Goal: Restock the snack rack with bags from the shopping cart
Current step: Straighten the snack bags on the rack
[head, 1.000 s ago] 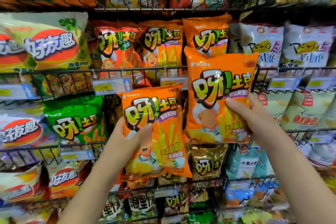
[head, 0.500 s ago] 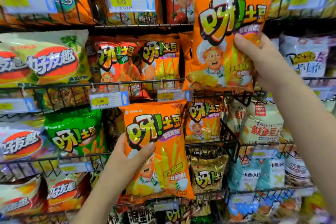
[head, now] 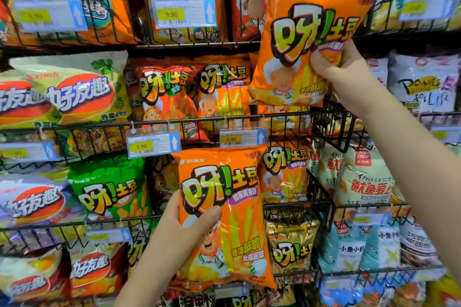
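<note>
Packed wire snack rack (head: 329, 129), chips everywhere. Right hand (head: 349, 77) pinches an orange potato-stick bag (head: 311, 7) just above the middle-row basket (head: 194, 120) of matching bags (head: 222, 92); left hand (head: 189, 227) grips a second orange bag (head: 237, 244) lower down. Placing step, I'd say: next, lower the top one behind that rail.

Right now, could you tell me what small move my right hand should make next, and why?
Probably lower the raised bag in your right hand into the wire basket just below. The bag's bottom edge hangs above the basket's rim, and matching orange bags already stand there.
</note>
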`<control>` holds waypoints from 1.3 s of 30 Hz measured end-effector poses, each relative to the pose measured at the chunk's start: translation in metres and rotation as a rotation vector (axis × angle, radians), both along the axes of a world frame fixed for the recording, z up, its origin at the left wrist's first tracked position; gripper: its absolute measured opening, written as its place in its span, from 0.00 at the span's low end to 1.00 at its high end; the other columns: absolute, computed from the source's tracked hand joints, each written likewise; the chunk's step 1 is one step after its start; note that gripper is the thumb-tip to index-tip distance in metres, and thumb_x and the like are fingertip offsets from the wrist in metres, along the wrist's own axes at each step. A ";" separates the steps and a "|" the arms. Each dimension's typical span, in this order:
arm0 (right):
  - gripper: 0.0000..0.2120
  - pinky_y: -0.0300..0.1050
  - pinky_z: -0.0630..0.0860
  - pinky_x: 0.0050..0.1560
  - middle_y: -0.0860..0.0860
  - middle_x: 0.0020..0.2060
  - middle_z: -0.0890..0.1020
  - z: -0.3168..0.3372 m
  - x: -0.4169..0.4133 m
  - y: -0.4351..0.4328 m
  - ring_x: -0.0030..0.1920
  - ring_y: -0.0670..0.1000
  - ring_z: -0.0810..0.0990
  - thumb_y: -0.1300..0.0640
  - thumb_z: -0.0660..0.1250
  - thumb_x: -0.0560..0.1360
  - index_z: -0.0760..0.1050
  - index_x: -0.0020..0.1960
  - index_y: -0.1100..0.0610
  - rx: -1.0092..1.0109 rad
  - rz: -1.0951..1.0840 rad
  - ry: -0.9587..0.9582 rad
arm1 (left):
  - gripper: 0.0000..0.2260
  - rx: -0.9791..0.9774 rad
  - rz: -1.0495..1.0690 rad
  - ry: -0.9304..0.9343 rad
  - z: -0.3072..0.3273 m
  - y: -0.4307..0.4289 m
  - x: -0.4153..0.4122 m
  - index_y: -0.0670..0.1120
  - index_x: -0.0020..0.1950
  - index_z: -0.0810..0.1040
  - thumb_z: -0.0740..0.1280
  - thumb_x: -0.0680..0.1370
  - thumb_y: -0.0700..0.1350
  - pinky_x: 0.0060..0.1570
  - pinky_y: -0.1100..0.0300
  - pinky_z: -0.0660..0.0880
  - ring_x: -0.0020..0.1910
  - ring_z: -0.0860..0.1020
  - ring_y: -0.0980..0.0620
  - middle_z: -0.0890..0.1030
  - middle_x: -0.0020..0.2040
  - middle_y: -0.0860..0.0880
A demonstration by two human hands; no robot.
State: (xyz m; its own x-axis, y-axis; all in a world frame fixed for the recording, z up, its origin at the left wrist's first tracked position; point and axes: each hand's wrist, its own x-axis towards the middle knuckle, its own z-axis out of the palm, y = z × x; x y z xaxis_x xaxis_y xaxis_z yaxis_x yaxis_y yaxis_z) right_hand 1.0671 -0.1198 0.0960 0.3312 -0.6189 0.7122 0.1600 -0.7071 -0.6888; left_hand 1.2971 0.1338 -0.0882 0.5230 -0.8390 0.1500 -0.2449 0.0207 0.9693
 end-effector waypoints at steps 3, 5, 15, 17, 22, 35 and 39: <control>0.34 0.41 0.79 0.60 0.46 0.66 0.80 -0.005 -0.001 -0.003 0.64 0.45 0.81 0.49 0.72 0.73 0.64 0.75 0.52 0.004 -0.007 0.029 | 0.29 -0.012 0.004 0.004 0.002 -0.002 -0.005 0.70 0.59 0.72 0.75 0.63 0.74 0.50 0.59 0.76 0.53 0.81 0.62 0.80 0.49 0.74; 0.35 0.42 0.79 0.61 0.46 0.66 0.80 -0.008 -0.002 -0.007 0.64 0.45 0.81 0.47 0.73 0.72 0.65 0.75 0.52 -0.006 -0.029 0.063 | 0.25 -0.021 -0.006 0.002 0.005 -0.003 -0.010 0.69 0.58 0.71 0.73 0.64 0.69 0.44 0.64 0.74 0.50 0.80 0.65 0.79 0.46 0.77; 0.34 0.34 0.78 0.57 0.42 0.66 0.79 -0.014 -0.009 -0.016 0.62 0.38 0.80 0.45 0.72 0.74 0.65 0.76 0.52 -0.045 -0.105 0.201 | 0.22 -0.072 -0.071 -0.048 0.020 -0.008 -0.025 0.72 0.57 0.71 0.73 0.65 0.68 0.42 0.63 0.75 0.43 0.80 0.70 0.80 0.46 0.75; 0.33 0.30 0.76 0.56 0.37 0.63 0.78 -0.015 -0.010 -0.014 0.59 0.33 0.79 0.43 0.71 0.74 0.65 0.75 0.50 -0.045 -0.145 0.252 | 0.21 -0.061 -0.074 -0.064 0.023 -0.008 -0.026 0.79 0.53 0.70 0.74 0.65 0.74 0.43 0.63 0.75 0.45 0.80 0.70 0.80 0.47 0.75; 0.30 0.40 0.69 0.59 0.42 0.61 0.75 -0.022 -0.007 -0.018 0.59 0.44 0.75 0.44 0.69 0.79 0.62 0.77 0.48 -0.138 -0.330 0.430 | 0.22 -0.082 -0.048 -0.095 0.029 -0.010 -0.022 0.83 0.51 0.69 0.73 0.61 0.76 0.47 0.58 0.77 0.46 0.81 0.67 0.81 0.49 0.72; 0.35 0.45 0.68 0.61 0.45 0.68 0.73 -0.027 -0.023 -0.042 0.64 0.50 0.73 0.34 0.61 0.79 0.56 0.80 0.47 -0.143 -0.361 0.794 | 0.20 -0.098 -0.022 -0.093 0.039 -0.018 -0.017 0.77 0.53 0.72 0.76 0.66 0.70 0.44 0.55 0.74 0.45 0.82 0.61 0.84 0.46 0.67; 0.26 0.44 0.66 0.64 0.43 0.68 0.73 -0.023 -0.026 -0.041 0.66 0.50 0.73 0.38 0.60 0.82 0.63 0.77 0.43 -0.056 -0.259 0.839 | 0.23 -0.099 -0.036 -0.106 0.040 -0.023 -0.018 0.80 0.53 0.72 0.73 0.60 0.73 0.48 0.53 0.78 0.50 0.83 0.59 0.83 0.48 0.70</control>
State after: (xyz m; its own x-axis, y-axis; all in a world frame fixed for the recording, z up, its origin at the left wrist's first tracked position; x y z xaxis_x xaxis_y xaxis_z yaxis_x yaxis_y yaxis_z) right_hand 1.0413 -0.1610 0.0729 0.6126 -0.7189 0.3284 -0.5539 -0.6869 -0.4705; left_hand 1.2788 0.1111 -0.0481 0.4697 -0.8353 0.2859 -0.3428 0.1259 0.9309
